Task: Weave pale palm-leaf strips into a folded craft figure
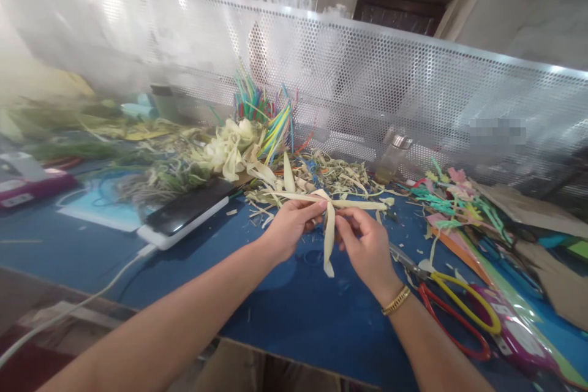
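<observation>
Over the middle of a blue table (316, 318), a cross-shaped piece of pale strips, like dried leaf or husk (329, 239), is held between my two hands. My left hand (294, 223) pinches it near the crossing point, the thumb on top. On the other side, my right hand (362, 239) has its fingers closed at the edge of the hanging strip; its exact grip is partly hidden. One strip dangles down, and others stick out left, right and upward. A gold bracelet (395, 300) circles my right wrist.
Scissors (427, 275) with red and yellow handles lie right of my right hand. Leaf scraps (340, 174) pile up behind. A phone (188, 205) on a white block with a cable stands left. A glass jar (392, 156) and perforated metal panel (413, 86) are at the back.
</observation>
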`<state>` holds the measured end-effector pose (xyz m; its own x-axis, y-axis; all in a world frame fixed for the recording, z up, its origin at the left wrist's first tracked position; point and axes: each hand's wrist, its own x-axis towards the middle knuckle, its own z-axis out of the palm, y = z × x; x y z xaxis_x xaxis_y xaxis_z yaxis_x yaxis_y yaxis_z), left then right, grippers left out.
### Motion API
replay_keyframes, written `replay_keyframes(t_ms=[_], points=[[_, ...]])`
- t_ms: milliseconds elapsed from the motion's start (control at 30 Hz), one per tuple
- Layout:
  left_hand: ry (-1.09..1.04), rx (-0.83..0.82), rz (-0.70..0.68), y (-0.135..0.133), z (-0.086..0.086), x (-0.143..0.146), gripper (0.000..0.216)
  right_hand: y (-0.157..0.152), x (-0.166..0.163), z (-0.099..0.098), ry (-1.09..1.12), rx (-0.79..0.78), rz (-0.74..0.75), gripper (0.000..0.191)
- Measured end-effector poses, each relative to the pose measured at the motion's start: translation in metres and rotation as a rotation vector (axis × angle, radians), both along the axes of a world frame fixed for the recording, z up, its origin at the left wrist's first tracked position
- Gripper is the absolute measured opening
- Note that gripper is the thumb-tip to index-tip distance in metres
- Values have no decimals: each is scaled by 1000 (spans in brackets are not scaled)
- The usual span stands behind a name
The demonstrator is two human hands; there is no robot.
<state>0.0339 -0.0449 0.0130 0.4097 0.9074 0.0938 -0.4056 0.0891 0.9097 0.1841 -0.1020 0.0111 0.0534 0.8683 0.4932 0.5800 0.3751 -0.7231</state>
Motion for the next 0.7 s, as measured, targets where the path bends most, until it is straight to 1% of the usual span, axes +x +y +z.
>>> replay_keyframes(t_ms=[67,167,233,267,333,400,467,533,633,700], points=[[26,54,4,0,3,-1,25,-7,-1,4,31,6,-22,24],[84,140,3,-1,6,-2,25,-13,0,11,-33,191,-148,29],[114,179,-18,0,5,-2,25,-13,3,15,-104,305,-239,25],[127,188,-35,0,4,-1,24,-11,5,16,-143,332,-259,22],[154,193,-82,0,2,0,20,-4,10,15,-207,329,-263,21],[187,201,-134,-1,0,1,18,4,15,12,-215,264,-240,23],[228,228,-186,-2,1,1,16,9,16,7,-130,154,-181,27],[273,243,-245,-4,2,0,15,11,14,4,75,1,-79,29],[319,208,-346,-7,4,-2,17,10,8,3,487,-259,109,25],[293,164,-389,-7,3,-2,15,8,5,5,708,-339,199,20]])
